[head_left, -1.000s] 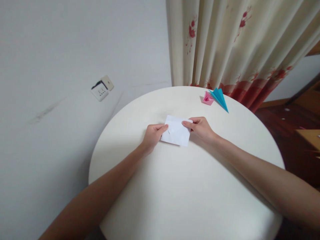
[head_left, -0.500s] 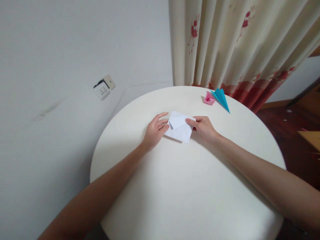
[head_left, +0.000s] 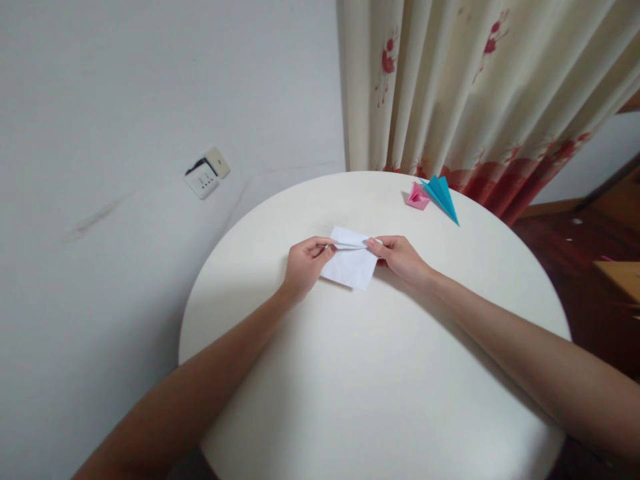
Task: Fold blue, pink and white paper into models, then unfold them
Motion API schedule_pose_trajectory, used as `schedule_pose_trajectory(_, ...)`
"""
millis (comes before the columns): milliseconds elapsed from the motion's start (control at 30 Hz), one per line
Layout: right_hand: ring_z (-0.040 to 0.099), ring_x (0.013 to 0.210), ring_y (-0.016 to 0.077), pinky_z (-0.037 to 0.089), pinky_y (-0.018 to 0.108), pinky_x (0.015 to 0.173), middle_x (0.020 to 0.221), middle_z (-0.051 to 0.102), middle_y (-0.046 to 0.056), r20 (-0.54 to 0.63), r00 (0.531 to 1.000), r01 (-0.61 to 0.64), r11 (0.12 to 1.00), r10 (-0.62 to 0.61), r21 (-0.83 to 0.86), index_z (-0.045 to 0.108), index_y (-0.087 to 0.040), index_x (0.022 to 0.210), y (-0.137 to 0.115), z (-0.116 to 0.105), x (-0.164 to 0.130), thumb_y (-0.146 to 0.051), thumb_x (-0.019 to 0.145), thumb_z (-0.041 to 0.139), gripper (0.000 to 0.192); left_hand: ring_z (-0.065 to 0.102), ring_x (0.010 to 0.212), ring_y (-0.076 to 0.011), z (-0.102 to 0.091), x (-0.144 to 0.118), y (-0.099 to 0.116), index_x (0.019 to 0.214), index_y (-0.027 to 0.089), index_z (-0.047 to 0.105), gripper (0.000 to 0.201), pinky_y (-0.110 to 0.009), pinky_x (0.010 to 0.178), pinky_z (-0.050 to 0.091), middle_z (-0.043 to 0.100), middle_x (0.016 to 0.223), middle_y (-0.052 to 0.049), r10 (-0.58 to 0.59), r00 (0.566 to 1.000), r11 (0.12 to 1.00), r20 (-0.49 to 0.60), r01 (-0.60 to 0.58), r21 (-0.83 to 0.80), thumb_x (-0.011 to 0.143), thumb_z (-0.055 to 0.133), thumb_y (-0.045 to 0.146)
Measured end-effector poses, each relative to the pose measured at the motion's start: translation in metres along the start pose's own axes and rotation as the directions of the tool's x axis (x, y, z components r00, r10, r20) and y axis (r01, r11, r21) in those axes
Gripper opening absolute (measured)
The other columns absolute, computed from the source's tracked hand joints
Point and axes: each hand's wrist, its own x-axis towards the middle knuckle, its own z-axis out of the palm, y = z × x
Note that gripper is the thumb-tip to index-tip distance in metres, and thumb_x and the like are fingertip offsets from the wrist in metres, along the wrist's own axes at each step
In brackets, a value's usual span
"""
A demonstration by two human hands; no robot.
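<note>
Item 1: paper (head_left: 350,267). White, folded sheet, lying near the middle of the table (head_left: 380,387), a little toward its far side. We see its upper flap lifted off the lower layer; the lower layer rests flat on the top.

Item 2: left hand (head_left: 303,267). We find it at the sheet's left edge, fingers curled, thumb and forefinger pinched on the raised flap's left end.

Item 3: right hand (head_left: 400,257). At the sheet's right edge, thumb and fingers closed on the flap's right end. Both forearms reach in from the near side.

Item 4: pink fold (head_left: 417,197). Small folded paper piece at the far right rim of the table, well apart from the hands.

Item 5: blue fold (head_left: 443,197). Pointed folded paper piece, touching the pink one on its right, tip toward the near right.

Item 6: curtain (head_left: 475,93). Cream with red flowers, hanging behind the table.

Item 7: socket (head_left: 206,177). We note it on the wall (head_left: 125,133), left of the table.
</note>
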Motion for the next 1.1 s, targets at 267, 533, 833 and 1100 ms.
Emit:
schedule_pose_trajectory(267, 0.052, 0.062, 0.0127, 0.041, 0.028, 0.060, 0.069, 0.067, 0.003, -0.016, 0.999, 0.037, 0.998, -0.038, -0.060, 0.075, -0.016, 0.075, -0.004, 0.001, -0.002, -0.057, 0.065, 0.080, 0.042, 0.066, 0.074, -0.0152, 0.002, 0.000, 0.002, 0.083, 0.017, 0.063, 0.029, -0.024, 0.067, 0.049, 0.071, 0.081, -0.003, 0.001, 0.999, 1.000, -0.046, -0.001, 0.001, 0.072, 0.078, 0.040)
schedule_pose_trajectory(533, 0.051, 0.060, 0.0132, 0.040, 0.030, 0.059, 0.064, 0.065, 0.004, -0.051, 0.998, 0.043, 0.996, -0.048, -0.078, 0.072, -0.015, 0.067, -0.003, 0.001, -0.001, -0.055, 0.066, 0.078, 0.040, 0.071, 0.075, -0.0180, 0.005, -0.003, 0.003, 0.124, 0.020, 0.050, 0.066, -0.026, 0.065, 0.053, 0.073, 0.088, -0.004, -0.082, 0.991, 0.994, 0.104, 0.089, -0.068, 0.069, 0.081, 0.036)
schedule_pose_trajectory(833, 0.053, 0.059, 0.0131, 0.040, 0.028, 0.058, 0.064, 0.065, 0.002, -0.015, 0.999, 0.046, 0.996, -0.047, -0.071, 0.070, -0.015, 0.070, -0.004, 0.007, -0.002, -0.045, 0.062, 0.080, 0.032, 0.070, 0.068, -0.0191, 0.001, -0.004, 0.004, 0.120, 0.017, 0.063, 0.057, -0.025, 0.059, 0.052, 0.075, 0.081, -0.006, -0.118, 0.978, 0.992, 0.169, 0.108, 0.072, 0.070, 0.080, 0.040)
schedule_pose_trajectory(1100, 0.050, 0.053, 0.0105, 0.037, 0.025, 0.051, 0.062, 0.057, -0.004, 0.039, 0.997, 0.066, 0.990, -0.062, -0.121, 0.068, -0.017, 0.085, -0.008, 0.008, -0.008, -0.032, 0.062, 0.079, 0.029, 0.073, 0.075, -0.0237, -0.009, -0.002, 0.007, 0.092, 0.017, 0.078, 0.035, -0.032, 0.068, 0.055, 0.077, 0.089, -0.010, -0.324, 0.806, 0.946, 0.496, 0.288, 0.150, 0.065, 0.084, 0.038)
